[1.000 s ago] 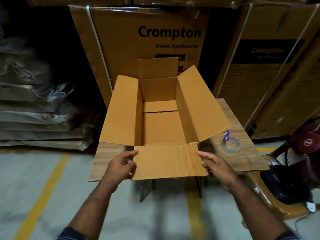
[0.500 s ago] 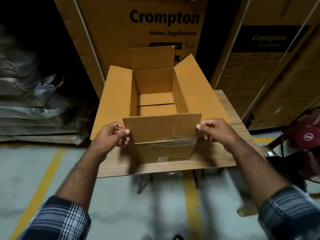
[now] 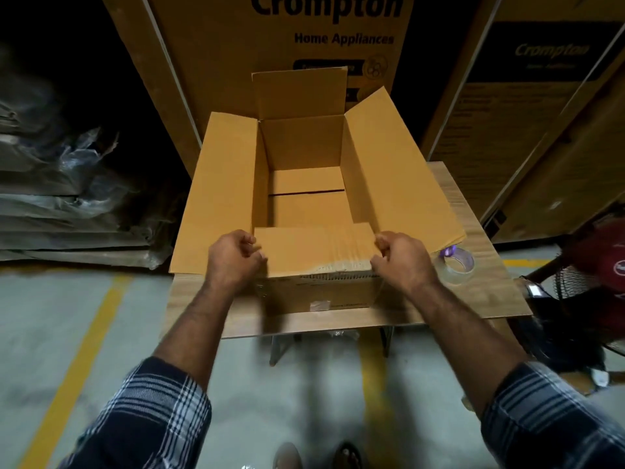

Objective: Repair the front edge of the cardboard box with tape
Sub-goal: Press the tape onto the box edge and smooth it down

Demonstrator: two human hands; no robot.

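An open brown cardboard box (image 3: 306, 148) stands on a small wooden table (image 3: 487, 299), its side and back flaps spread outward. The front flap (image 3: 314, 248) leans inward over the box's front wall. Its fold line along the front edge (image 3: 338, 270) looks torn and ragged. My left hand (image 3: 233, 257) grips the flap's left end with curled fingers. My right hand (image 3: 404, 257) grips the flap's right end the same way. A roll of clear tape (image 3: 455, 264) with a purple tab lies on the table to the right of the box.
Large Crompton cartons (image 3: 280, 45) stand right behind the table and to the right (image 3: 527, 113). Plastic-wrapped stacks (image 3: 67, 204) lie at the left. A red fan (image 3: 595, 272) stands beside the table's right edge. Yellow floor lines (image 3: 81, 343) run below, and my feet show at the bottom.
The front flap has gone from folded out flat toward me, to upright, to tipped inward over the box. Both hands have stayed on its ends. The tape roll has come back into view.
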